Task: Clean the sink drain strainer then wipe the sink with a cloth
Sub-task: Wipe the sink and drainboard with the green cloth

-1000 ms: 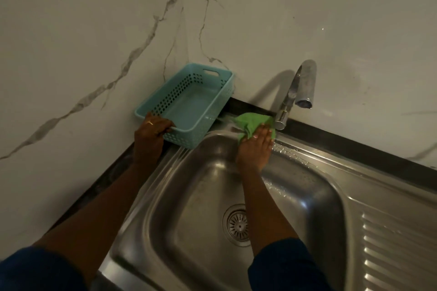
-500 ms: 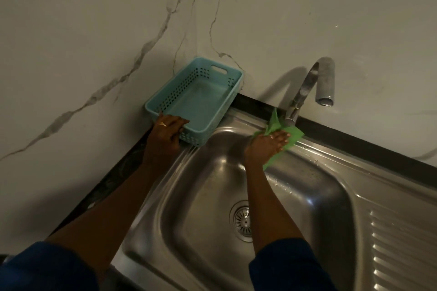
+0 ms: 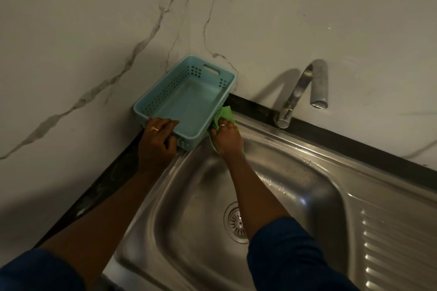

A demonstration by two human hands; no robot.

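A stainless steel sink point(image 3: 295, 186) fills the lower right, with the round drain strainer point(image 3: 235, 221) seated in its bottom, partly hidden by my right forearm. My right hand point(image 3: 225, 138) presses a green cloth point(image 3: 223, 114) onto the sink's back left rim, right against the basket's side. My left hand point(image 3: 158, 139) grips the near rim of a light blue plastic basket point(image 3: 189, 99), fingers curled over its edge.
A chrome tap point(image 3: 305, 90) rises from the back rim, its spout over the basin. Marble wall panels meet in the corner behind the basket. A ribbed drainboard point(image 3: 402, 243) lies to the right. A dark counter strip point(image 3: 106, 186) runs along the left.
My right hand has slid the green cloth left along the back rim, from the tap's base to the basket's side. My left hand stays on the basket.
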